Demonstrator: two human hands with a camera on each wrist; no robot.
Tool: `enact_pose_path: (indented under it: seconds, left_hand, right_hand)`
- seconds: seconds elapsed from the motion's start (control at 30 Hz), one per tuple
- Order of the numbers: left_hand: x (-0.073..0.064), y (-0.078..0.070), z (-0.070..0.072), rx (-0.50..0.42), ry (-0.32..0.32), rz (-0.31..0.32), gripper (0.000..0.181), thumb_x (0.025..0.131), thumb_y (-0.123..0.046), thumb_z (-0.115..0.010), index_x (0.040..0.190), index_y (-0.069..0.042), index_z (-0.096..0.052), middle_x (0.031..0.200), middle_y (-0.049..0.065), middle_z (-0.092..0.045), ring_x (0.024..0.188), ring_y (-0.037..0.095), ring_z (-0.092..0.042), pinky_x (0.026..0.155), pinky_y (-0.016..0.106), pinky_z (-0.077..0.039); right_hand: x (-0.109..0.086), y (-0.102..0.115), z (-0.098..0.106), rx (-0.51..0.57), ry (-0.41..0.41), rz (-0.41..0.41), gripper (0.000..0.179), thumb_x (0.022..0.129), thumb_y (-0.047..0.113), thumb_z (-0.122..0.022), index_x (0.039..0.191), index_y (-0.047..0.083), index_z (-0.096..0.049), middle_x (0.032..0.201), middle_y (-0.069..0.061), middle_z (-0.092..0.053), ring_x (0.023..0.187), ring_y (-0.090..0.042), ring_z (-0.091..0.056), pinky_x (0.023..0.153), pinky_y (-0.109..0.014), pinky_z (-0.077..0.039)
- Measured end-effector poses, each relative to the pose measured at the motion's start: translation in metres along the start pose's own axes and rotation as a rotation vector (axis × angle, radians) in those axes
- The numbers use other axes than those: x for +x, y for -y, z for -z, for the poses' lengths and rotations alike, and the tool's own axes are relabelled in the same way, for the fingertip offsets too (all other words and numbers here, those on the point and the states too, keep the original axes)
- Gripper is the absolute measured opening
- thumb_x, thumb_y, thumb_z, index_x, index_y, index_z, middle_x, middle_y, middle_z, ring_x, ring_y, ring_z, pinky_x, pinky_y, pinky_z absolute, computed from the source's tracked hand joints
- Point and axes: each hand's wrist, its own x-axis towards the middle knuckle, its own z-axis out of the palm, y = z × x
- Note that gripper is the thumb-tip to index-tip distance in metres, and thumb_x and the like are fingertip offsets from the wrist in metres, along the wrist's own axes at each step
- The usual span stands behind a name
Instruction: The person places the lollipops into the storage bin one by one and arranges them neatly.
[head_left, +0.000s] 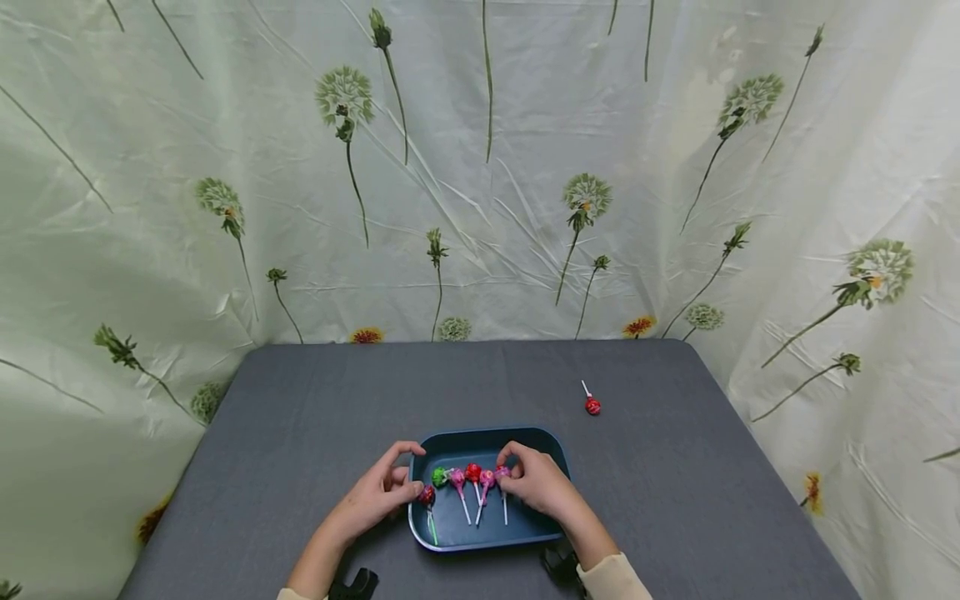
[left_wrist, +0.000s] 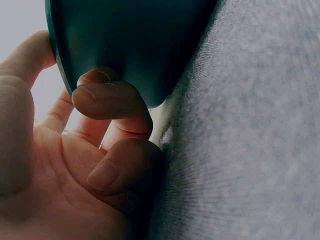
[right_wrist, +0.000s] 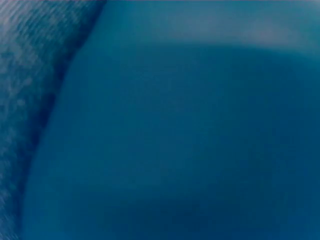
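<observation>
In the head view a dark blue tray sits near the front of the table. My left hand grips its left rim; the left wrist view shows curled fingers against the tray's outer wall. Inside, my right hand pinches the head of a purple-pink lollipop, partly covered by the fingers. To its left lie two pink lollipops, a red lollipop, a green lollipop and a dark red lollipop by my left thumb. The right wrist view shows only blurred tray wall.
A single red lollipop lies on the grey table, behind and right of the tray. A flower-patterned curtain hangs along the back and sides. Dark wrist devices show below both hands.
</observation>
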Motion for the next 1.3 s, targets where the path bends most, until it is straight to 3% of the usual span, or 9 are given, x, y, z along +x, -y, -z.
enact_pose_path:
  seconds: [0.5,0.97,1.3]
  left_hand:
    - [0.000,-0.001,0.000,0.009,0.003,-0.016,0.052,0.104,-0.023,-0.067,0.148,-0.012,-0.039,0.077,0.000,-0.054,0.061,0.010,-0.048,0.057,0.026,-0.044]
    - [0.001,0.000,0.000,0.006,0.014,-0.013,0.054,0.104,-0.026,-0.067,0.148,-0.012,-0.039,0.077,-0.001,-0.053,0.061,0.011,-0.048,0.057,0.027,-0.044]
    - [0.000,-0.001,0.000,-0.003,0.017,-0.011,0.054,0.104,-0.025,-0.067,0.148,-0.010,-0.039,0.078,-0.001,-0.054,0.061,0.010,-0.048,0.057,0.025,-0.043]
  right_hand:
    - [0.003,-0.002,-0.001,-0.016,0.031,-0.049,0.021,0.095,0.023,-0.079,0.109,0.014,-0.066,0.069,0.003,-0.056,0.056,-0.012,-0.051,0.051,-0.025,-0.038]
    - [-0.007,0.009,0.008,-0.001,-0.002,-0.010,0.031,0.098,0.022,-0.076,0.121,0.006,-0.063,0.071,0.002,-0.062,0.054,-0.013,-0.051,0.050,-0.025,-0.037]
    - [-0.014,0.018,0.024,-0.007,-0.142,0.035,0.030,0.097,0.016,-0.077,0.123,0.007,-0.064,0.077,0.005,-0.064,0.053,-0.011,-0.048,0.049,-0.025,-0.038]
